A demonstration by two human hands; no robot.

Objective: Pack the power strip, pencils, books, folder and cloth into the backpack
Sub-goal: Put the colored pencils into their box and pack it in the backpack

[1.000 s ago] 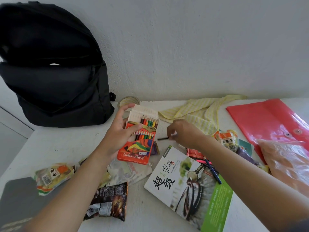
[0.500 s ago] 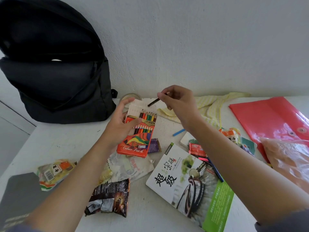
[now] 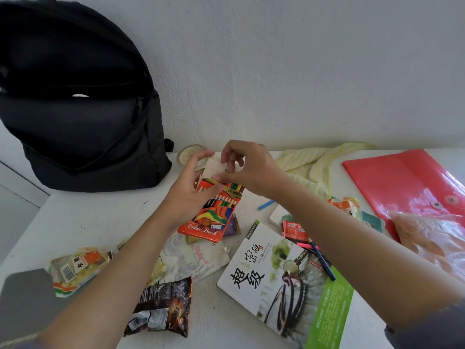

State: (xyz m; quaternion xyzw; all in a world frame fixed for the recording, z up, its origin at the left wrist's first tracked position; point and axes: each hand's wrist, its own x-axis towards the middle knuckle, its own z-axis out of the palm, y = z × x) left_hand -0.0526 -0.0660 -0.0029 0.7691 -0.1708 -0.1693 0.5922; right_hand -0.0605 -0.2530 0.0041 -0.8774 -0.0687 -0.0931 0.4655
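Orange pencil box (image 3: 214,219), white flap (image 3: 213,168) open — left grip (image 3: 187,196) holds it, right grip (image 3: 249,167) pinches flap.

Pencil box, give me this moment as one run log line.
left hand grips pencil box | right hand pinches at its open flap | backpack stands open | blue pencil loose on table

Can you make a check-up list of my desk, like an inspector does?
Surface: white table, crowded.
Job's things: backpack open at back left; pencil box held up; book, red folder, yellow cloth, loose pencils on table; power strip not seen.
Clutter: snack packets, tape roll, plastic bag.
Hands: left hand grips pencil box; right hand pinches its flap.
Cables: nothing seen.
Surroundings: white wall behind.
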